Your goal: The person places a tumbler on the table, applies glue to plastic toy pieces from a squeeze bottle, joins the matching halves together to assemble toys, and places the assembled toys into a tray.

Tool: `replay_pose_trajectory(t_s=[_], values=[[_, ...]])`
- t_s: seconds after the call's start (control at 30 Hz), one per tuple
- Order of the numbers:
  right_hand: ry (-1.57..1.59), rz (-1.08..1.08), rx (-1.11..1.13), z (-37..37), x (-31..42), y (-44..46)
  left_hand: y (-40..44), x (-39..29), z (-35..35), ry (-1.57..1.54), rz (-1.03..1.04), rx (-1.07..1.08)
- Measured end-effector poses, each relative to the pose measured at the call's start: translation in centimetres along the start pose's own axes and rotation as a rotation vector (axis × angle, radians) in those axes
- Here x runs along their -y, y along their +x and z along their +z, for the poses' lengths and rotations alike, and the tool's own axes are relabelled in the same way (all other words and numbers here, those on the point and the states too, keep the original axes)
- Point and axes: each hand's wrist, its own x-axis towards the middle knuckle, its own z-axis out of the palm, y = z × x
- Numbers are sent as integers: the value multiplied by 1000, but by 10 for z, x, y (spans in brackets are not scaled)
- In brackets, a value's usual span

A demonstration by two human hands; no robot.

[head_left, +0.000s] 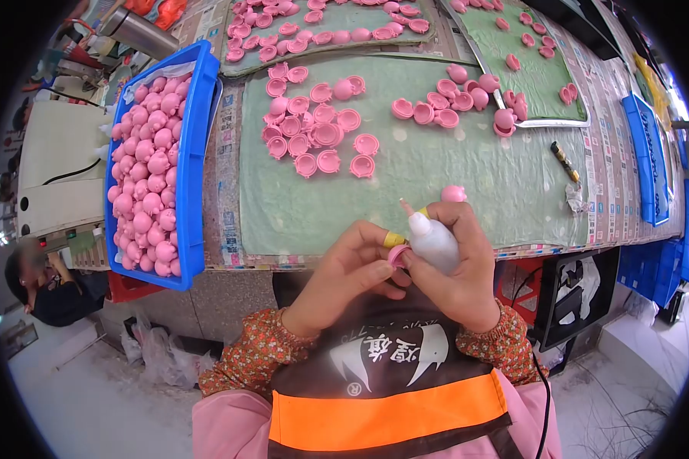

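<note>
In front of my apron, my left hand (354, 266) pinches a small pink half-shell (397, 255) between its fingers. My right hand (467, 268) is wrapped round a white squeeze bottle (435, 243) with a thin nozzle, which points up and away from me. The right thumb reaches close to the half-shell; whether it touches is unclear. Yellow tape wraps a finger on each hand. Just beyond the bottle, a pink ball (453, 193) rests on the green mat (298, 210). Farther up the mat lie several pink half-shells (328, 135) and a second cluster (445, 102).
At left stands a blue bin (198, 164) full of pink balls (149, 168), with a metal tumbler (139, 33) behind it. Trays of pink pieces (337, 36) fill the back. A dark-and-gold pen (565, 161) and a blue tray (647, 157) are at right. Another person (50, 287) sits far left.
</note>
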Motion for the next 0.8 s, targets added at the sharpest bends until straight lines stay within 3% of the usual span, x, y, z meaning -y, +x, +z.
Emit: replay_pose_trajectory(t_s=[0.17,0.33,0.53,0.67,0.73,0.8], values=[[-57,-10,48,-2,0,0,-1,-3,-5,-14,-35,34],[277,110,7,-4,-3,-5,-3,-7,-7,-315,-78,26],[53,-59,155,-25,-18,-17,-7,-5,-18,-417,-46,20],[127,40,125,-25,-11,-28,-5,-4,-20,-432,-47,17],[4,-198,99,-25,-20,-31,-4,-2,-19,-475,-11,14],[-31,-255,103,-25,-13,-28,-3,0,-21,-477,-5,4]])
